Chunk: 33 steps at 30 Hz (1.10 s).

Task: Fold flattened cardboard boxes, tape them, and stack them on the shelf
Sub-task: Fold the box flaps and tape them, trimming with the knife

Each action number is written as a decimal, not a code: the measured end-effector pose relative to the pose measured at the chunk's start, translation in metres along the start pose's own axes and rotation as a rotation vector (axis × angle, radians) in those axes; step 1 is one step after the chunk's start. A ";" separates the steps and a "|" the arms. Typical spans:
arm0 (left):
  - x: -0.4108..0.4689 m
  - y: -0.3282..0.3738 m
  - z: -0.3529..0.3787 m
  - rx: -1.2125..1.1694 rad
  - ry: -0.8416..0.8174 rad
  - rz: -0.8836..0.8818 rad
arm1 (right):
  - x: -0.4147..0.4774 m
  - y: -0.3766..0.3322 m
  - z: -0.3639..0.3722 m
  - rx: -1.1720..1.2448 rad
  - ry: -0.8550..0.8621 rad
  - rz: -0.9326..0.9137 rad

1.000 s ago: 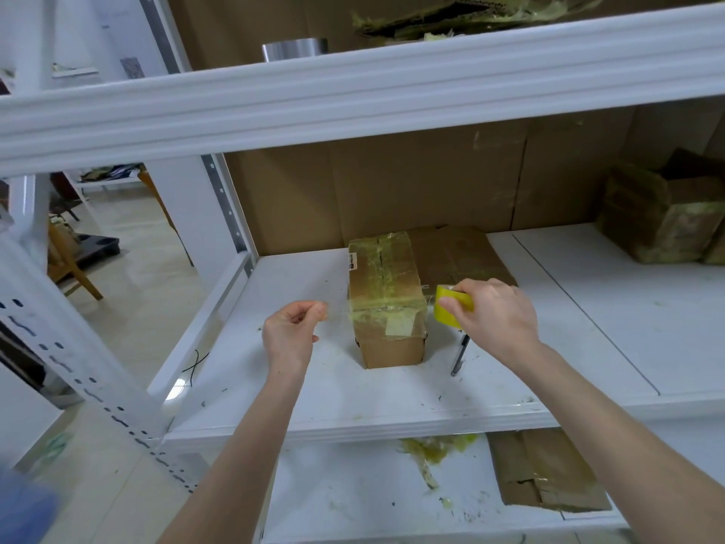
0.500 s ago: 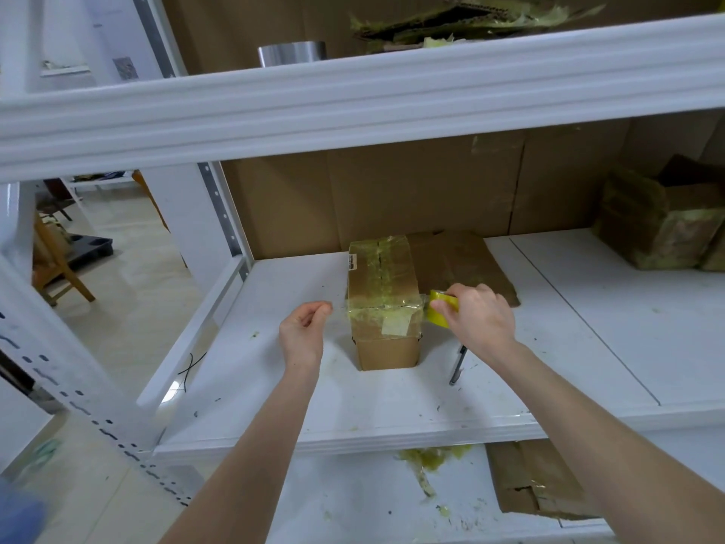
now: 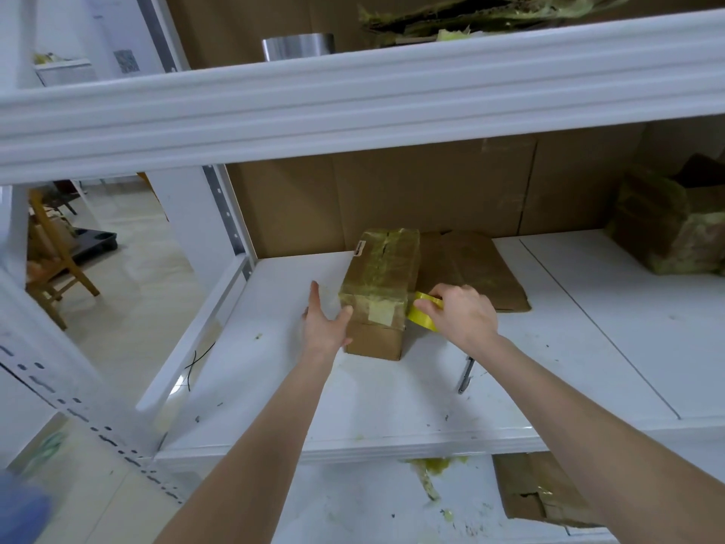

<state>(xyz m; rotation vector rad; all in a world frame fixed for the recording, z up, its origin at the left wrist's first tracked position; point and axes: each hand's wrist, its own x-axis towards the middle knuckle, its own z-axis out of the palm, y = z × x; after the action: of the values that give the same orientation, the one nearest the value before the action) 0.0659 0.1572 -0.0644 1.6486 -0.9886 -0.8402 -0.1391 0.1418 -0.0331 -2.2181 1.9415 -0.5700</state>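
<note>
A small brown cardboard box wrapped in yellowish tape (image 3: 382,280) stands on the white metal shelf (image 3: 392,410), near its left end. The left hand (image 3: 327,325) lies against the box's left side with straight fingers, its thumb touching the front face. The right hand (image 3: 463,318), at the box's right edge, curls its fingers around a yellow tape roll (image 3: 423,318). A flattened brown cardboard sheet (image 3: 474,268) lies just behind.

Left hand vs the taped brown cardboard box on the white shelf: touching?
Touching. Head view: left hand lies against the left side of the taped brown cardboard box, thumb on its front corner, no gap.
</note>
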 end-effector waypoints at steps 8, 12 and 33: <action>0.000 0.015 -0.005 -0.091 0.046 0.139 | 0.007 0.008 0.001 0.136 -0.030 0.068; 0.009 0.014 -0.001 -0.080 -0.023 0.157 | 0.013 0.013 0.006 0.197 -0.044 0.097; -0.048 -0.021 -0.028 -0.098 0.128 0.022 | -0.014 0.014 -0.011 0.250 -0.166 -0.097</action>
<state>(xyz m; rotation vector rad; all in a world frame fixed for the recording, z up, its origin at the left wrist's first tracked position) 0.0742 0.2148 -0.0742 1.5849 -0.8617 -0.7474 -0.1576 0.1552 -0.0303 -2.1354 1.5959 -0.5855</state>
